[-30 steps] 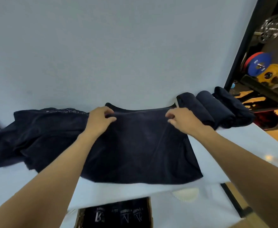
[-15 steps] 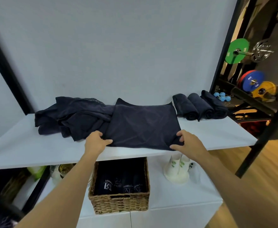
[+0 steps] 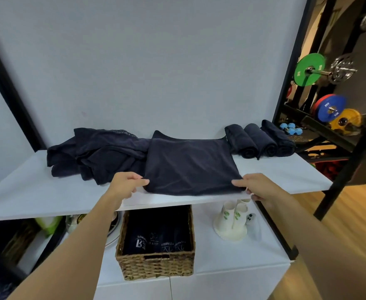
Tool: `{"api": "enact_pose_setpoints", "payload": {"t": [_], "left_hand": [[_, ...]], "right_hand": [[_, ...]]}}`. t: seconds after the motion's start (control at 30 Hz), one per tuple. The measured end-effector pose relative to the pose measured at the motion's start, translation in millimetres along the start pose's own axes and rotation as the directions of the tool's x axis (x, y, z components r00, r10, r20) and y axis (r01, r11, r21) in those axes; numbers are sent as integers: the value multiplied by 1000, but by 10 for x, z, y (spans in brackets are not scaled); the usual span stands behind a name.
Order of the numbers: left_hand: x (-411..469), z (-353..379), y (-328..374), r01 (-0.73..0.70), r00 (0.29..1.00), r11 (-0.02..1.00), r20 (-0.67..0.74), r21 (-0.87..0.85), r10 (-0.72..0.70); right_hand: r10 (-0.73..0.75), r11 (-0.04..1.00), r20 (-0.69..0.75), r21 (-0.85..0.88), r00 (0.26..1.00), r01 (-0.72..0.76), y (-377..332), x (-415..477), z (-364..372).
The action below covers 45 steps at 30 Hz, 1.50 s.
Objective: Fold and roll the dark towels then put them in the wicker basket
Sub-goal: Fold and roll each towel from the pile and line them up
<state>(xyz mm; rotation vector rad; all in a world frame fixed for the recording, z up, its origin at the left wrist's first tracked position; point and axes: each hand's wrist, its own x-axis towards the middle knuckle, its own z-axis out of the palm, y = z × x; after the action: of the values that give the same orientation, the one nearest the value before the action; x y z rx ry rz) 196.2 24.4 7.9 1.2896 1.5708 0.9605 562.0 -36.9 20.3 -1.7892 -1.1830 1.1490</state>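
A: Item one, folded towel (image 3: 190,165)?
B: Dark, flat, on the white shelf (image 3: 286,176), near edge at the shelf's front. Left hand (image 3: 125,185) pinches its near-left corner; right hand (image 3: 258,186) pinches its near-right corner. The towel spans between both hands.
A: Item two?
B: Unfolded towels (image 3: 97,152), heaped, touching the folded towel's left side.
A: Item three?
B: Three rolled towels (image 3: 260,140), side by side, at its far right.
A: Container?
B: Wicker basket (image 3: 156,265), below the shelf on a white cabinet (image 3: 232,260), dark rolls inside. Paper cups (image 3: 232,221) beside it.
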Motion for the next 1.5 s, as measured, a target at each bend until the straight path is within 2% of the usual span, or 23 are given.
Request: {"api": "enact_pose_setpoints", "payload": {"t": [0.13,0.27,0.33,0.43,0.57,0.73,0.83,1.0,1.2,1.37,1.5], "left_hand": [[-64,-152,378,-44,999,956,-8,-291,44],[-84,-401,1143,-134,991,862,-91,-489,103],[-123,-559,1564,-219,975,824,-151,-523,163],[-255,-741,2082,-328,944,775,-159,-540,289],[-479,-842,2477,-466,863,741,-62,-483,502],[-621,-907,2594,-547,820,698,-128,-463,558],[-659,-962,2608,-549,831,716,-186,-431,524],[-702,-1055,2633,-542,841,738,-259,-403,476],[-791,-1093,2721,-590,806,716,-325,-373,495],[-818,-1101,2738,-635,772,668,-301,-388,559],[-697,-1112,2728,-675,737,698,-279,-241,616]], "right_hand": [[-190,957,11,227,982,182,-342,-134,-180],[-315,805,-155,479,936,350,-1084,-229,-481],[-388,723,-227,526,893,448,-1473,-294,-644],[-475,637,-338,505,813,582,-1974,-447,-828],[-575,625,-377,370,726,687,-2344,-597,-967],[-610,598,-483,241,629,765,-2472,-728,-1054],[-580,629,-520,203,627,750,-2492,-778,-1107],[-490,700,-540,224,684,679,-2509,-869,-1191],[-490,660,-542,281,683,696,-2527,-923,-1210],[-508,630,-479,360,716,688,-2548,-898,-1220],[-577,632,-441,292,688,718,-2502,-807,-1268]]}}
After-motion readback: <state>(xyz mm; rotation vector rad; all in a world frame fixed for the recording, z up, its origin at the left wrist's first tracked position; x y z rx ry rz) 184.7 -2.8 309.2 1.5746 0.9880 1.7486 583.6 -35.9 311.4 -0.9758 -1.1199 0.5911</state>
